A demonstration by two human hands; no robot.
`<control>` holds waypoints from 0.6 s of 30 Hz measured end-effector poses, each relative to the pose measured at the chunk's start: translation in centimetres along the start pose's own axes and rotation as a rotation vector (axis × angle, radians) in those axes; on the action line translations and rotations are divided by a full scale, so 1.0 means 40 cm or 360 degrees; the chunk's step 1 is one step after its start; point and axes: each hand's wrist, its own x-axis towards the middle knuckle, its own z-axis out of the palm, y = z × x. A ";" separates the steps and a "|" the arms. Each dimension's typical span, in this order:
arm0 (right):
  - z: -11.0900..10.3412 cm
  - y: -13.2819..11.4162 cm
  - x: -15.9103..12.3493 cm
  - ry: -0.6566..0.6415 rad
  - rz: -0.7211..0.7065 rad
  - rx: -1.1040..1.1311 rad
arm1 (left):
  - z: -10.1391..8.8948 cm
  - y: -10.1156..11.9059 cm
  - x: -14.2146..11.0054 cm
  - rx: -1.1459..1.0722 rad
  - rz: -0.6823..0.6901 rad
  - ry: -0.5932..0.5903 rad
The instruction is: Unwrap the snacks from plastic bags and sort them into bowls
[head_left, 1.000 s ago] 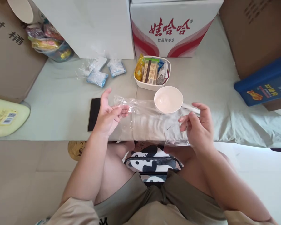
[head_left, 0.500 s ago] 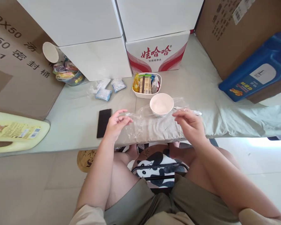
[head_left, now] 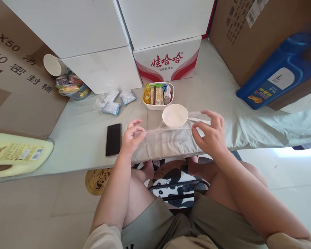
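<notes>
A clear plastic bag [head_left: 168, 136] is stretched flat over the near edge of the cloth-covered table [head_left: 80, 135]. My left hand [head_left: 132, 136] pinches its left end. Its right end is pinched by my right hand [head_left: 209, 135], thumb and forefinger together, the other fingers raised. A white bowl [head_left: 175, 116] stands just behind the bag, between my hands. A black phone [head_left: 113, 139] lies face down, left of my left hand.
A white tray of snack packets [head_left: 158, 95] sits behind the bowl, small blue sachets [head_left: 116, 102] to its left. White and printed cartons [head_left: 168, 64] line the back. A yellow jug [head_left: 15, 155] lies far left, a blue jug [head_left: 277, 76] far right. A paper cup [head_left: 52, 65] tops a snack tub.
My hands lowered the plastic bag from in front of me onto the table edge and pulled it taut. My head tilted up, so more boxes show.
</notes>
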 end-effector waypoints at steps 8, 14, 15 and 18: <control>-0.020 0.013 0.006 -0.1022 0.0376 0.1011 | 0.011 0.032 0.011 -0.0443 -0.0574 -0.0056; 0.055 0.044 0.014 -0.1969 0.0410 0.1430 | 0.002 -0.004 0.022 -0.0270 -0.0816 -0.0440; 0.072 0.037 0.013 -0.1837 0.0438 0.1407 | 0.003 -0.007 0.020 -0.0247 -0.0842 -0.0521; 0.115 -0.003 0.002 -0.1540 0.0458 0.1602 | 0.019 -0.008 0.010 -0.0239 -0.0878 -0.0766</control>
